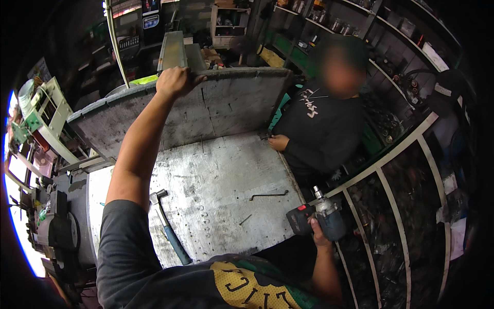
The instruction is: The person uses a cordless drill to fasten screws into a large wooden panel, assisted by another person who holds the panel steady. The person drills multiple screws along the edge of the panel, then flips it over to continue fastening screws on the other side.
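Nearest the camera, at the lower right, the right hand (pixel 320 234) is closed around the grip of a cordless impact wrench (pixel 320 215), a dark grey tool with a red battery block on its left and a metal nose pointing up and away. It hangs just off the near right corner of the bench (pixel 123 177), over a gap beside a white metal frame (pixel 391 170) with dark panels.

At the near left of the scratched metal sheet (pixel 226 190) that lies flat across the bench is a claw hammer (pixel 169 226), its blue handle pointing near and right, its head toward the far left. Further right on the sheet, near the impact wrench but apart from it, lies a thin bent rod (pixel 268 195), and a short nail-like piece (pixel 245 220) lies just near of it.

The left forearm runs from the lower left up and away across the sheet. The left hand (pixel 176 81) is closed over the top edge of an upright metal panel (pixel 226 105), which stands along the far side of the flat sheet and tilts slightly away; the fingers curl over the rim.

At the right end of that panel another person in a dark sweatshirt (pixel 321 129) sits or crouches, one hand (pixel 278 142) at the corner where panel and sheet meet, pinching something small that cannot be made out.

To the far left stands a pale green metal frame (pixel 49 121). Beyond the panel are shelves (pixel 360 31) crowded with workshop parts.
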The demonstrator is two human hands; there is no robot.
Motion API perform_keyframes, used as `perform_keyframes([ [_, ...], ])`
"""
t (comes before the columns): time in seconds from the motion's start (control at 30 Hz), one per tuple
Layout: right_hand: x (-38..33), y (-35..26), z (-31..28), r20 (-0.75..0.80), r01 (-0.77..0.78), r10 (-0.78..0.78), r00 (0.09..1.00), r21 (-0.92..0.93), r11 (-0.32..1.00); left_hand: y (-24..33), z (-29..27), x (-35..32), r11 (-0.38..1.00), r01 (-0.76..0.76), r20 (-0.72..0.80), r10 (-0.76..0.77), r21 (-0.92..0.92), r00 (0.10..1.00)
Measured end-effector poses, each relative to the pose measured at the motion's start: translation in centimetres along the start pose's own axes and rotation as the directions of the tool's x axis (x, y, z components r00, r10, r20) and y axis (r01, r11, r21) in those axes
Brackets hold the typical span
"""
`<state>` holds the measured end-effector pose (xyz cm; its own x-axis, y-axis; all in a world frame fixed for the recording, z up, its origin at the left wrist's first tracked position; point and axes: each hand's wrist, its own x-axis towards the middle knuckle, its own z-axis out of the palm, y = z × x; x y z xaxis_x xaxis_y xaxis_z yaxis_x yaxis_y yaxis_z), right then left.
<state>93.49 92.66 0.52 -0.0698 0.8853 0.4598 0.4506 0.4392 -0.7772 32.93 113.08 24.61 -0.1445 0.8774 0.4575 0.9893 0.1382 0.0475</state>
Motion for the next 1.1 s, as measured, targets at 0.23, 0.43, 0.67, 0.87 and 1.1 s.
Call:
perform_keyframes([
  [0.23,0.0,0.2,-0.6,0.050,-0.095,0.090,0.995,0.100,0.990,-0.6,1.4,0.1,0.996,-0.046,-0.030,0.049,0.079,0.998],
  [0.43,0.9,0.5,-1.0,0.051,-0.178,0.170,0.984,0.312,0.933,-1.3,3.3,0.1,0.991,-0.125,-0.178,0.131,0.045,0.975],
  [0.67,1.7,0.4,-1.6,0.084,-0.192,0.173,0.981,0.381,0.904,-0.9,2.2,0.2,0.997,-0.071,-0.043,0.072,0.033,0.996],
  [0.87,1.3,0.2,-1.3,0.079,-0.197,0.180,0.980,0.332,0.922,-0.9,2.4,0.0,0.995,-0.101,-0.083,0.102,0.009,0.991],
  [1.1,1.3,2.3,-1.8,0.090,-0.203,0.183,0.979,0.367,0.908,-1.1,2.6,-0.1,0.996,-0.081,-0.004,0.081,0.049,0.997],
])
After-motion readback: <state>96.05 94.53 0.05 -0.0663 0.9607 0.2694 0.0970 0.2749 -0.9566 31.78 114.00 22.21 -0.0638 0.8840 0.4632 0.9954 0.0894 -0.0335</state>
